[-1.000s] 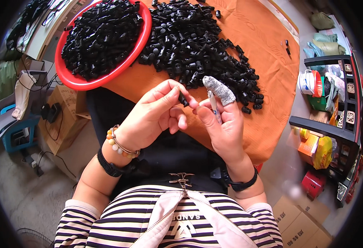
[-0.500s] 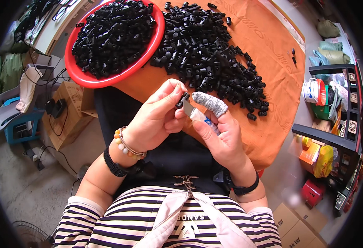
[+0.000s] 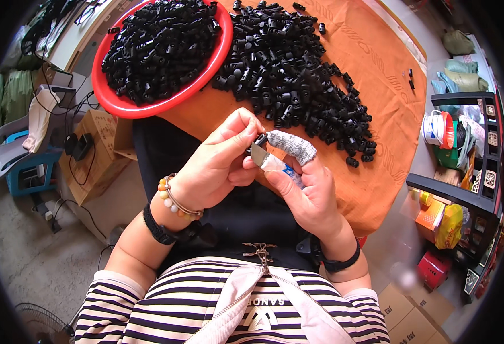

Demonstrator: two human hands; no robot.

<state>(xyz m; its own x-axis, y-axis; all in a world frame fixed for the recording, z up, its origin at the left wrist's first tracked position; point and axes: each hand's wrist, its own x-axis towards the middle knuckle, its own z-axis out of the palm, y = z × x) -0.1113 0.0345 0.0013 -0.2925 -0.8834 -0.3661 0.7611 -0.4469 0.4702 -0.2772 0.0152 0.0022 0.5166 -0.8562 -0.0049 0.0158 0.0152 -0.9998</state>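
Between the thumb and fingers of my left hand (image 3: 220,155) is a small black plastic cord lock (image 3: 260,139). My right hand (image 3: 308,192) grips a short flat blade (image 3: 258,155) by its handle (image 3: 279,166), which is wrapped in white and blue material. The blade lies against the cord lock. A grey knitted cover (image 3: 293,145) sits on my right index finger, whose tip is curled over beside the cord lock. Beyond my hands, a loose heap of black cord locks (image 3: 286,74) spreads over the table. A red basin (image 3: 127,109) at the far left is piled high with similar pieces.
An orange cloth (image 3: 372,114) covers the table. To the left stand a cardboard box (image 3: 100,163) with cables and a grey-blue chair (image 3: 20,140). On the right is a black shelf rack (image 3: 452,192) with bags and tubs, and cartons (image 3: 409,315) sit below it.
My right index finger has closed in toward the cord lock. The blade has turned and shifted slightly left, coming against the piece. My left hand has barely moved.
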